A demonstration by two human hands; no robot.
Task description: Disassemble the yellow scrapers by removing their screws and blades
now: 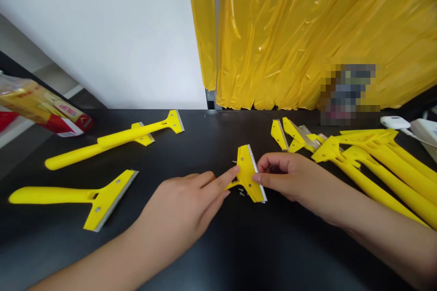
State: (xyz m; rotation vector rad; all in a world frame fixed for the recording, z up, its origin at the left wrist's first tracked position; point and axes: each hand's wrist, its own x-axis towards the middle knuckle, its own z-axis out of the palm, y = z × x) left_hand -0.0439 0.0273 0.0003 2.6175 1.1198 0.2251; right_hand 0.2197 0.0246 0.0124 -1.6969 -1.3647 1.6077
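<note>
Between my hands lies a yellow scraper (245, 170), its head angled and a metal blade (259, 177) along the right edge. My left hand (184, 200) is closed over its handle, which is mostly hidden, with the index finger touching the head. Thumb and curled fingers of my right hand (290, 173) pinch the blade edge. One hole in the head shows a screw-like grey spot; the lower one looks dark. Small screws (241, 192) lie on the black table (211, 254) close to the neck.
At left rest several bladed scrapers (54, 195). On the right are a pile of yellow scraper handles (372, 177), loose yellow head plates (279, 134) and metal blades. A red and gold package (48, 109) stands far left; a white device (395, 122) sits back right. Yellow plastic sheeting (290, 32) hangs behind.
</note>
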